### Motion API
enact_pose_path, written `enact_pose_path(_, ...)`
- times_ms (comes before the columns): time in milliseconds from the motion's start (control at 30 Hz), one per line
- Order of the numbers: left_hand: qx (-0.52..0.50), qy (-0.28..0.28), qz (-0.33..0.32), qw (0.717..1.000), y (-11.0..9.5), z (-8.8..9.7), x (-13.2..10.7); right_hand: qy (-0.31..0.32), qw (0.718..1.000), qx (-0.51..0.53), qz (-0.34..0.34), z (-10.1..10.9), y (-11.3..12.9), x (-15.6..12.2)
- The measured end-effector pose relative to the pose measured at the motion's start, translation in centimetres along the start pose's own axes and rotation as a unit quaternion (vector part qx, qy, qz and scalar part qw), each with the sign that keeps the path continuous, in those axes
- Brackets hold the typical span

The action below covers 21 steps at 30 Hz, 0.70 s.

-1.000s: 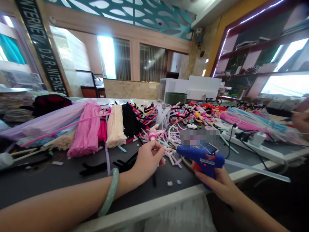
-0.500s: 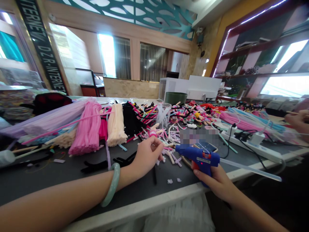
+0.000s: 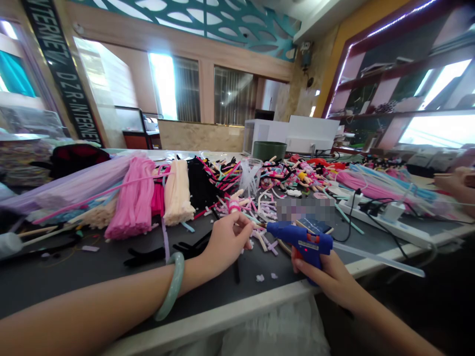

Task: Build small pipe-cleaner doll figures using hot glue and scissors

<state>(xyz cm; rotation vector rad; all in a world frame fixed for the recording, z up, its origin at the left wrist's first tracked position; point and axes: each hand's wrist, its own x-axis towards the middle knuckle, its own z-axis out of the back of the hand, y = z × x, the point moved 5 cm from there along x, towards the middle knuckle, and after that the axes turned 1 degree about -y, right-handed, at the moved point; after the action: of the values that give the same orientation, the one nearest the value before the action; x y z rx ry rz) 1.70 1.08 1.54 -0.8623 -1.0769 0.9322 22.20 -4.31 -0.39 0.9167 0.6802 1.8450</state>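
Note:
My left hand (image 3: 230, 237), with a pale green bangle on its wrist, is closed in a pinch over the table. A small pink and cream pipe-cleaner piece (image 3: 234, 203) sticks up beyond its fingers; the part in the pinch is mostly hidden. My right hand (image 3: 326, 272) is wrapped round the handle of a blue glue gun (image 3: 299, 236), whose red light is lit. Its nozzle points left, very close to my left fingertips; whether they touch I cannot tell. A long clear glue stick (image 3: 378, 257) runs out of the gun's back.
Bundles of pink (image 3: 129, 202) and cream pipe cleaners (image 3: 178, 193) lie at left. Behind my hands are a clear cup (image 3: 250, 175), a pile of small figures (image 3: 293, 173) and a phone (image 3: 315, 225). A power strip (image 3: 386, 225) lies right; another person's hand (image 3: 458, 183) is at the far right.
The glue gun in my right hand has moved slightly left, bringing its nozzle closer to my left fingertips. My left hand keeps its pinch almost in the same place.

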Motion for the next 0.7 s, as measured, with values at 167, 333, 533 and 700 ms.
enact_pose_path(167,-0.003,-0.001,-0.01,1.0,-0.3,0.12,-0.02,0.001,1.0,0.004,0.002,-0.06,-0.17,-0.06)
enact_pose_path(333,-0.002,0.001,-0.011,1.0,-0.13,0.0,-0.03,0.005,1.0,-0.001,0.004,-0.04,-0.35,-0.21)
enact_pose_path(533,-0.013,0.0,-0.006,1.0,-0.3,-0.02,-0.18,0.004,1.0,-0.007,0.003,0.0,-0.15,-0.09)
enact_pose_path(700,-0.013,-0.002,-0.008,1.0,-0.37,0.03,-0.14,0.001,1.0,-0.018,0.005,0.02,-0.14,-0.1)
